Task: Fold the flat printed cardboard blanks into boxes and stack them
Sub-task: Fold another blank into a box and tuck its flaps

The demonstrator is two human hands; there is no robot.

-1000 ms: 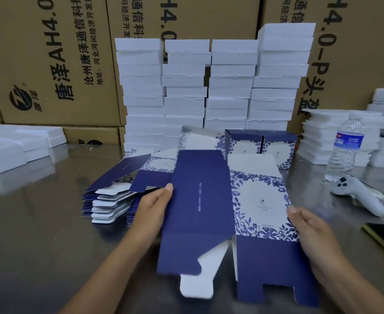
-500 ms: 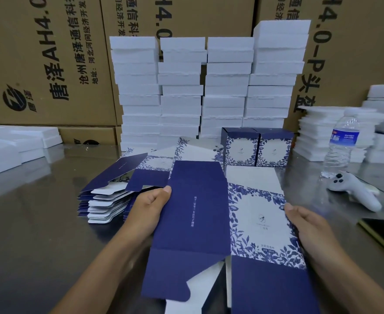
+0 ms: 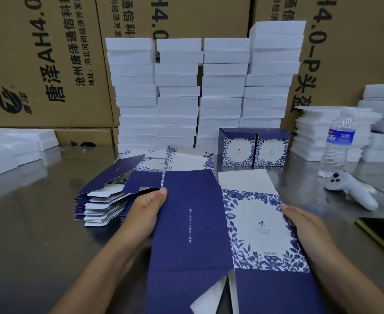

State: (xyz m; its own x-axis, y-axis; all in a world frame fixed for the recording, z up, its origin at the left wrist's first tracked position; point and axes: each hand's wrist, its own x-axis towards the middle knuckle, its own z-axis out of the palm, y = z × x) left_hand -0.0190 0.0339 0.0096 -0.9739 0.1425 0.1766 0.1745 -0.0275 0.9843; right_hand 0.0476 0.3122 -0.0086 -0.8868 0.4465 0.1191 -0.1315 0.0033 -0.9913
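Observation:
I hold a flat navy and white floral cardboard blank (image 3: 209,234) above the steel table, tilted toward me. My left hand (image 3: 145,211) grips its left edge, thumb on the navy panel. My right hand (image 3: 299,225) holds the right edge beside the floral panel, fingers mostly hidden behind the card. A pile of flat blanks (image 3: 109,196) lies to the left, behind my left hand. Two folded boxes (image 3: 253,148) stand side by side further back.
Tall stacks of white foam trays (image 3: 200,91) rise at the back before brown cartons (image 3: 39,64). More foam (image 3: 10,148) lies far left and far right. A water bottle (image 3: 338,143), a white controller (image 3: 354,191) and a dark phone (image 3: 383,234) sit at right.
The blank has come closer to me and lower in view, with both hands keeping their hold on its edges.

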